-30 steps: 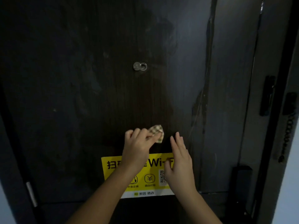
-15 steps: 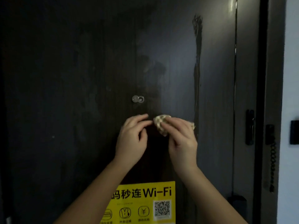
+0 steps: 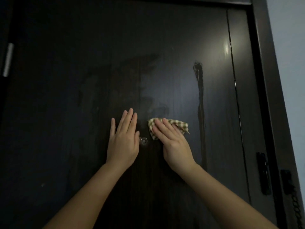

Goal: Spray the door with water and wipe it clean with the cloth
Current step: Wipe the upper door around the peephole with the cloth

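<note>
A dark wooden door [image 3: 69,90] fills the head view. A small checked cloth [image 3: 179,125] is pressed flat against it by my right hand [image 3: 171,142], just right of the metal peephole [image 3: 144,140]. My left hand [image 3: 123,141] lies flat on the door with fingers apart, holding nothing, its thumb edge beside the peephole. A dark wet streak [image 3: 200,104] runs down the door to the right of the cloth. Smeared damp patches show above the hands. No spray bottle is in view.
The door frame [image 3: 264,80] runs down the right side, with a pale wall [image 3: 290,47] beyond it. A black latch [image 3: 263,172] and a chain [image 3: 295,202] sit at the lower right. A hinge [image 3: 8,58] shows at the left edge.
The cloth passed from my left hand to my right, which now presses it flat on the door. My left hand has opened flat. The view tilted up, and the yellow Wi-Fi sticker has left the frame.
</note>
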Tool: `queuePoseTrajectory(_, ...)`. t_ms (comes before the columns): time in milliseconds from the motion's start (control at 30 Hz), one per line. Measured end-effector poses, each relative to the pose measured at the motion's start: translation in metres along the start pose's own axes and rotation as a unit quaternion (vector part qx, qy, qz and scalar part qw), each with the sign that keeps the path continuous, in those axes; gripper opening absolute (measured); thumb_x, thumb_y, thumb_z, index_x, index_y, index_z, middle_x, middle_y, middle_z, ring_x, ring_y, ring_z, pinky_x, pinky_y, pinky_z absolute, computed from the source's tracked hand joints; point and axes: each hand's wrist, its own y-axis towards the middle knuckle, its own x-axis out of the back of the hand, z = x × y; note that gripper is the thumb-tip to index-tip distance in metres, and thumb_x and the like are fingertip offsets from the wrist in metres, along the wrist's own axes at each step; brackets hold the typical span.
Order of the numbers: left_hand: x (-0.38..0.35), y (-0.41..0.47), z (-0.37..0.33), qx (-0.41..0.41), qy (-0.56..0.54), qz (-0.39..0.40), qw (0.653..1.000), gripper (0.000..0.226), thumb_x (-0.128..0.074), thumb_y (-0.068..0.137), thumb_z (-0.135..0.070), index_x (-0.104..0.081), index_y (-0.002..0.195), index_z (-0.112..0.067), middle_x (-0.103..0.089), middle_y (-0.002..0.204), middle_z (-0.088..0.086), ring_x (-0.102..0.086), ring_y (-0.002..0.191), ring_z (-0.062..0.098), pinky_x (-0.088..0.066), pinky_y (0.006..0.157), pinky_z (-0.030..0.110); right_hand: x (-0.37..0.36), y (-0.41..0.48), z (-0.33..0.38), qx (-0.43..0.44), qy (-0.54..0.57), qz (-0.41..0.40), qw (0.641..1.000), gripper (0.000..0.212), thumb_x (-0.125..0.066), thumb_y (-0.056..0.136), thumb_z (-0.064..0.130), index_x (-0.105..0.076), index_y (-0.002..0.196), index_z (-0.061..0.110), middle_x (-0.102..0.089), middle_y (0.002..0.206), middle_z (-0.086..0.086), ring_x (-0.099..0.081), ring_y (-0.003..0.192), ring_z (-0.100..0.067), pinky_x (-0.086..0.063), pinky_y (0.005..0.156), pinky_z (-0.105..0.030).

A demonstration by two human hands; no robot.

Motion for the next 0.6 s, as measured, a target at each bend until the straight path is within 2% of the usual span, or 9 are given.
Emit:
queuePoseTrajectory(133,0.002,0.028,0.007,-0.008,0.001,-0.025,1.0,0.062,-0.012,0.094,-0.037,-0.015,0.151,-0.014,-0.006,0.16,-0.003,0.002,0.147,0.009,0.001,0.12,0.04,0.006,0.045,-0.011,0.036,-0.036,0.009,0.999,0.055,-0.033,0.088,0.014,-0.044,0.141,0.015,-0.037,0.151,-0.001,-0.026,0.142,-0.02,-0.02,0.115,-0.039)
queuePoseTrajectory(300,0.01,0.066,0.015,-0.014,0.004,-0.055,0.998,0.063,-0.009,0.092,-0.037,-0.012,0.151,-0.015,-0.003,0.16,-0.004,0.004,0.147,0.007,0.002,0.119,0.035,0.01,0.092,-0.026,0.072,-0.093,0.036,0.992,0.062,-0.034,0.087,0.026,-0.031,0.148,0.02,-0.025,0.156,0.002,-0.018,0.146,-0.017,-0.018,0.117,-0.04)
queuePoseTrajectory(467,0.019,0.106,0.026,-0.023,0.047,-0.088,0.995,0.063,-0.01,0.093,-0.035,-0.018,0.151,-0.012,-0.009,0.16,0.0,-0.002,0.147,0.011,-0.003,0.12,0.039,0.014,0.141,-0.032,0.061,-0.122,0.003,0.991,0.061,-0.034,0.087,0.031,-0.034,0.147,0.021,-0.028,0.156,0.004,-0.022,0.145,-0.017,-0.01,0.116,-0.048)
queuePoseTrajectory(600,0.018,0.124,0.03,-0.009,0.08,-0.091,0.993,0.065,-0.007,0.092,-0.037,-0.015,0.151,-0.012,-0.007,0.16,0.001,-0.001,0.147,0.013,-0.004,0.12,0.039,0.018,0.175,-0.032,0.044,-0.112,-0.007,0.993,0.062,-0.024,0.088,0.035,-0.03,0.149,0.024,-0.022,0.157,0.008,-0.015,0.146,-0.015,-0.005,0.117,-0.05)
